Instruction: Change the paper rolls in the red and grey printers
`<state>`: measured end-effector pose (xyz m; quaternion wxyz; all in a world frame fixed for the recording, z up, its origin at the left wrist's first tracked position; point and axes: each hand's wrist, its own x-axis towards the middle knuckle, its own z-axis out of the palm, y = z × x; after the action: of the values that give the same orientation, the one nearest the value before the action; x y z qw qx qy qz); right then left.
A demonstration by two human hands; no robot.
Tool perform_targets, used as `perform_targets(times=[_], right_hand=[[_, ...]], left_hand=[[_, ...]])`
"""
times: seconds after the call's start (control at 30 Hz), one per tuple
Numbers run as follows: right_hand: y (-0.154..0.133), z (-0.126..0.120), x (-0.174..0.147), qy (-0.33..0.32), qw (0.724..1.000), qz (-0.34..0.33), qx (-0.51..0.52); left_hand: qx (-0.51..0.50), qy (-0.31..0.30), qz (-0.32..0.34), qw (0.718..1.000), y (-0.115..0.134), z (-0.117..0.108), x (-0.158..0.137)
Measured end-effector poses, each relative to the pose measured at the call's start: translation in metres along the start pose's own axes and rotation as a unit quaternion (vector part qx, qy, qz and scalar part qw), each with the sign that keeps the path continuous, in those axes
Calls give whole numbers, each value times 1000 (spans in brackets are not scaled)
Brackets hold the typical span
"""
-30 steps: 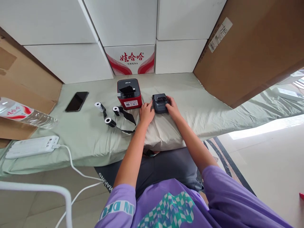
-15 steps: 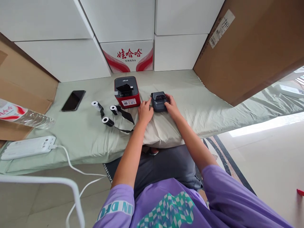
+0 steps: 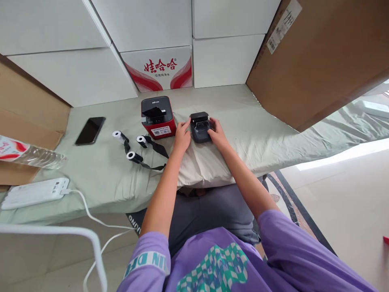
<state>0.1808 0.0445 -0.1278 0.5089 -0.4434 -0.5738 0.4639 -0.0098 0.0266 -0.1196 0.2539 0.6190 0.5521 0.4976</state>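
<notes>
A small dark portable printer (image 3: 201, 132) lies on the cloth-covered surface between my hands, its black lid (image 3: 199, 117) raised at the far side. My left hand (image 3: 182, 136) is closed at its left edge, with a fingertip on the lid's corner. From the right, my right hand (image 3: 217, 133) grips the body, thumb on top and fingers along the side. Just left of my left hand stands a red and black label printer (image 3: 158, 117) with a black strip coming out of its top. Nearer the left lie three small rolls with black strips, including a front roll (image 3: 134, 157).
A phone (image 3: 90, 130), a clear water bottle (image 3: 39, 156) and a white power strip (image 3: 35, 193) with a cable are at the left. White cartons (image 3: 227, 61) line the back. A large brown cardboard box (image 3: 322, 61) stands at the right.
The portable printer's lid has swung up and back, exposing the inside. My left hand has shifted forward to the lid's corner; my right hand stays on the right side.
</notes>
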Motion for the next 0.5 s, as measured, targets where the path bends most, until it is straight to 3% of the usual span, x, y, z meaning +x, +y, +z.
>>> perform_targets(times=[0.2,0.5], right_hand=[[-3,2,-2,2,1000,4,18],[-2,8,-4,27,999,9,24]], left_hand=[[-78,-6,-16,997,6,2,38],[-140,46,-47,988,24,12,48]])
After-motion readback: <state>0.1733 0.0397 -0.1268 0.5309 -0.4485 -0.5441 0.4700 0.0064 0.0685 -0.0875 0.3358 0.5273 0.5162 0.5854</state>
